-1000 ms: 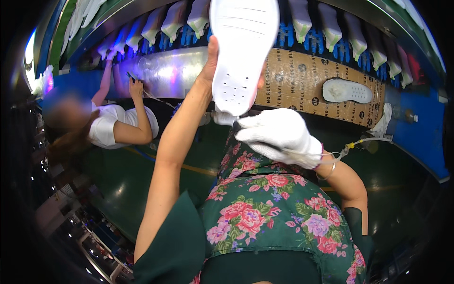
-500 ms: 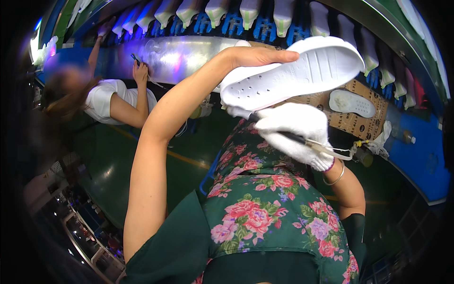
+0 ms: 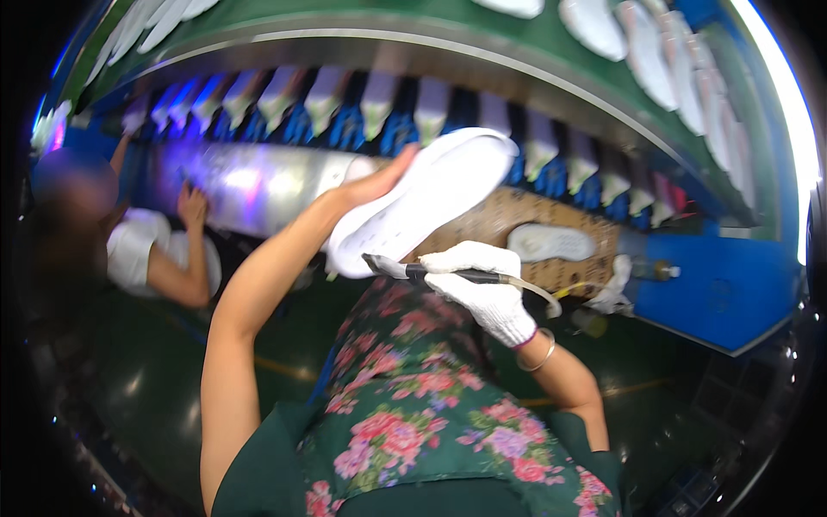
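Observation:
My left hand, bare, grips the far left edge of a white shoe sole, its thumb side against the rim. The sole is tilted, with its right end raised, and its hollow inner side is blurred. In a white knitted glove, my right hand is closed around a dark-handled brush with a pale tube trailing from its rear end. The brush's flat tip overlaps the sole's near left end; whether it touches cannot be told. Another white sole lies on the cardboard to the right.
Behind the bench, a row of greyish shoe forms hangs on blue holders. Above runs a green belt bearing several white soles. A bottle and white cloth are at right. A co-worker works at left.
The view has shifted, showing more of the upper belt. The sole is tilted more steeply, its right end higher. My right hand has moved the brush tip rightward along the sole's near edge.

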### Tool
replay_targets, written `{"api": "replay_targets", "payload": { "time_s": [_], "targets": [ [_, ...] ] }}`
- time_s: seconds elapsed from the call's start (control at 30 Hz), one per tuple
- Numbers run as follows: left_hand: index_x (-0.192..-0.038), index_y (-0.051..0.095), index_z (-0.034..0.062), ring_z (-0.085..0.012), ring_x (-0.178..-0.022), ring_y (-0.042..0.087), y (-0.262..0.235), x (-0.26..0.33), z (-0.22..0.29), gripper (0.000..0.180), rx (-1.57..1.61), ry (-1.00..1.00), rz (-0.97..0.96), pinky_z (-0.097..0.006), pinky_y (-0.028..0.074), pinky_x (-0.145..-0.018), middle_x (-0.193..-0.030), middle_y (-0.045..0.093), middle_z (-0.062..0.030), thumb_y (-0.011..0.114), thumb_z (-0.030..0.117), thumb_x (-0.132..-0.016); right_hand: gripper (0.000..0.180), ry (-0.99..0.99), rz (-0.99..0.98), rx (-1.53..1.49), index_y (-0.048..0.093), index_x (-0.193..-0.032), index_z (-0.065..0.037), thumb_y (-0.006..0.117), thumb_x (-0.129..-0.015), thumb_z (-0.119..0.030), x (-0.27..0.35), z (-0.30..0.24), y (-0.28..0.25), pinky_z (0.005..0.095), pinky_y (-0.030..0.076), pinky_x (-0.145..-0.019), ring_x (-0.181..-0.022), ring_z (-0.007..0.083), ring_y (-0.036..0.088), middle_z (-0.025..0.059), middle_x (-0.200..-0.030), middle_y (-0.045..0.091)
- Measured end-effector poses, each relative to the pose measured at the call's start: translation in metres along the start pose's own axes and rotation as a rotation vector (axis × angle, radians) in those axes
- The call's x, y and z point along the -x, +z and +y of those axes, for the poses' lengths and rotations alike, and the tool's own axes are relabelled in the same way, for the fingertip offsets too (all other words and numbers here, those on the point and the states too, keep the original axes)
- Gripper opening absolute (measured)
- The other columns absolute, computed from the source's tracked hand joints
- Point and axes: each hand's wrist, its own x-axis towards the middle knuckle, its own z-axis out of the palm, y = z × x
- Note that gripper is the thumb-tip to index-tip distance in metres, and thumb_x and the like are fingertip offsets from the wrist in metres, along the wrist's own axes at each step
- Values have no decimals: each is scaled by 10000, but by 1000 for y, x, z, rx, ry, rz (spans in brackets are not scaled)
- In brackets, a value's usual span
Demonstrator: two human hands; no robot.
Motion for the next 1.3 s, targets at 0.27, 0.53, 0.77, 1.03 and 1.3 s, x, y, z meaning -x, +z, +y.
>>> {"api": "replay_targets", "payload": {
  "time_s": [0.27, 0.53, 0.77, 1.03, 1.3],
  "targets": [
    [-1491, 391, 40, -318, -1244, 598, 24, 13, -51, 515, 477, 345, -111, -499, 483, -1085, -1403, 547, -203, 400, 352, -1080, 183, -103, 319, 289, 771, -993, -7, 794, -815, -46, -34, -21, -33, 291, 556, -789, -857, 179, 720, 111, -954, 760],
    [-1546, 348, 98, -467, -1255, 541, 24, 41, -61, 761, 935, 334, -423, -603, 522, -972, -1448, 448, -312, 435, 606, -986, 136, -163, 31, 314, 781, -936, -59, 784, -800, -49, -21, -33, -27, 307, 573, -771, -842, 203, 733, 89, -933, 764],
    [-1583, 241, 124, -512, -1303, 482, 50, 54, -84, 983, 923, 558, -359, -716, 416, -1039, -1530, 372, -283, 640, 548, -791, 210, -370, 133, 409, 756, -966, -73, 792, -766, -25, -16, -39, -7, 326, 572, -705, -786, 252, 732, 119, -917, 752],
    [-1575, 270, 120, -402, -1375, 453, 82, 38, -90, 1099, 899, 532, 14, -583, 361, -1152, -1516, 430, -208, 566, 824, -785, 243, -482, 249, 503, 768, -989, -65, 798, -753, -12, -26, -52, 3, 348, 574, -777, -847, 271, 740, 131, -967, 758],
    [-1542, 354, 125, -346, -1365, 486, 89, 28, -114, 1051, 961, 486, -46, -533, 385, -1159, -1508, 469, -156, 722, 703, -744, 398, -559, 270, 695, 740, -1162, -95, 756, -768, -39, -36, -55, 9, 387, 555, -838, -956, 293, 722, 146, -1079, 736]
  ]
}}
